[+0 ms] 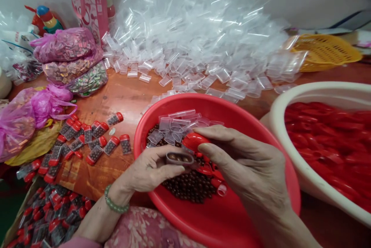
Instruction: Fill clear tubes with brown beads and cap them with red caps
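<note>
Over the red basin (232,219), the left hand (145,170) grasps an uncapped tube (170,160) holding dark beads (180,158) and the right hand (252,166) pinches a red cap (194,141) near its mouth, with filled, capped tubes (111,146) left on the tabletop (127,105) and many empty tubes (188,43) far.

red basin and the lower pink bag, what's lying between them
Filled, red-capped tubes lie scattered on the wooden table, in the head view.

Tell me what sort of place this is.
Probably a small packing workshop or home assembly spot: a heap of clear sleeves, a cream tub of red caps, and many filled, capped containers.
</note>
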Demonstrator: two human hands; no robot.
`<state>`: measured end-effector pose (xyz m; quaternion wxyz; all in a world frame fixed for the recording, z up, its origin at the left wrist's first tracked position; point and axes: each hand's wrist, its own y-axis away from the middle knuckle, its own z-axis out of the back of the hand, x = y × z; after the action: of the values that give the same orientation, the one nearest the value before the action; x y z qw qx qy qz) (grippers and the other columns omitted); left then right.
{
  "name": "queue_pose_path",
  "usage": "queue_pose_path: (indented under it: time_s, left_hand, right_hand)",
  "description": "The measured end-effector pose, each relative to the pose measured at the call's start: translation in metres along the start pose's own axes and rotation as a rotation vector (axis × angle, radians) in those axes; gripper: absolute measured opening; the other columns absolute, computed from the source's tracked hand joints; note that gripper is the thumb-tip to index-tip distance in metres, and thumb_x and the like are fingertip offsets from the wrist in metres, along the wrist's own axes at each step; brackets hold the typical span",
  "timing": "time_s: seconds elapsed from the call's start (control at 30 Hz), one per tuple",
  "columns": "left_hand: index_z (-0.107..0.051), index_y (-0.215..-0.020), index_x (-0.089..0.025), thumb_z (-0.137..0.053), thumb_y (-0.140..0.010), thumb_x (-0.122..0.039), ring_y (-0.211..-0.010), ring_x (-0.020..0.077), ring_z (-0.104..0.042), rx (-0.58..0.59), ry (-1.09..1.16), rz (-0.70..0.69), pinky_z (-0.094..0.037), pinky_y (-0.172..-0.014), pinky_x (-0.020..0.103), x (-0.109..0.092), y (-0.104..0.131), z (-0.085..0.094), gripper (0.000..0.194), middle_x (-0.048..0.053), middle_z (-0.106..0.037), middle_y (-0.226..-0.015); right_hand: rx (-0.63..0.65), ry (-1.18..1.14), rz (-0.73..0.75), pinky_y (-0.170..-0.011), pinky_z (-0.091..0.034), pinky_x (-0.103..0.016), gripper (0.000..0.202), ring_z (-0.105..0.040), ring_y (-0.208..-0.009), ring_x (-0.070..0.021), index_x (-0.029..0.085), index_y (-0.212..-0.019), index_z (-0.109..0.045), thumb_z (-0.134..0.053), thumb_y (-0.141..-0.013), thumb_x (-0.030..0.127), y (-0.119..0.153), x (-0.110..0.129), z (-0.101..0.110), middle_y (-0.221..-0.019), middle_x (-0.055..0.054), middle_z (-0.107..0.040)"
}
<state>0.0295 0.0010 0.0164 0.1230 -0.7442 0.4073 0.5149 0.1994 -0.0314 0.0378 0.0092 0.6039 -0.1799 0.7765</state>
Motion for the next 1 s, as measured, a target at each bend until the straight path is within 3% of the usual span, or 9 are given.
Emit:
queue_pose_path:
  time_s: [0.23, 0.47, 0.7, 1.0]
  left_hand:
    - [-0.065, -0.098, -0.014, -0.071, -0.079, -0.040, -0.086, 0.0150, -0.062, 0.097, 0.074, -0.004, -0.046, -0.084, 0.027, 0.007, -0.003, -0.002, 0.032, 0.006, -0.068, -0.088]
    - [-0.065, -0.095, -0.015, -0.070, -0.080, -0.042, -0.083, 0.0130, -0.056, 0.077, 0.055, -0.064, -0.044, -0.085, 0.025, 0.011, -0.008, -0.006, 0.031, 0.002, -0.063, -0.089]
    - [-0.065, -0.102, -0.015, -0.066, -0.083, -0.034, -0.096, 0.0171, -0.056, 0.102, -0.014, -0.126, -0.041, -0.093, 0.028, 0.010, -0.010, -0.002, 0.027, 0.004, -0.065, -0.101]
    - [-0.058, -0.103, -0.014, -0.055, -0.083, -0.017, -0.086, 0.0151, -0.053, 0.077, -0.137, -0.093, -0.044, -0.086, 0.030, 0.017, -0.011, -0.001, 0.020, 0.002, -0.057, -0.091]
  right_hand:
    - [0.028, 0.067, 0.067, -0.067, -0.059, -0.029, 0.019, -0.069, -0.077, -0.0176, 0.031, -0.096, -0.071, -0.068, -0.082, 0.019, 0.004, 0.006, 0.003, -0.087, 0.001, -0.074]
    - [0.122, 0.159, 0.205, -0.068, -0.057, -0.032, 0.022, -0.068, -0.076, -0.0189, 0.027, -0.099, -0.070, -0.066, -0.083, 0.013, 0.009, 0.009, -0.002, -0.085, -0.002, -0.073]
    - [0.221, 0.326, 0.319, -0.070, -0.055, -0.031, 0.030, -0.067, -0.078, -0.0172, 0.027, -0.107, -0.065, -0.064, -0.083, 0.009, 0.007, 0.006, -0.002, -0.088, -0.002, -0.072]
    - [0.253, 0.421, 0.330, -0.072, -0.056, -0.025, 0.019, -0.069, -0.076, -0.0152, 0.023, -0.099, -0.065, -0.063, -0.084, 0.012, 0.007, -0.002, 0.001, -0.086, -0.002, -0.071]
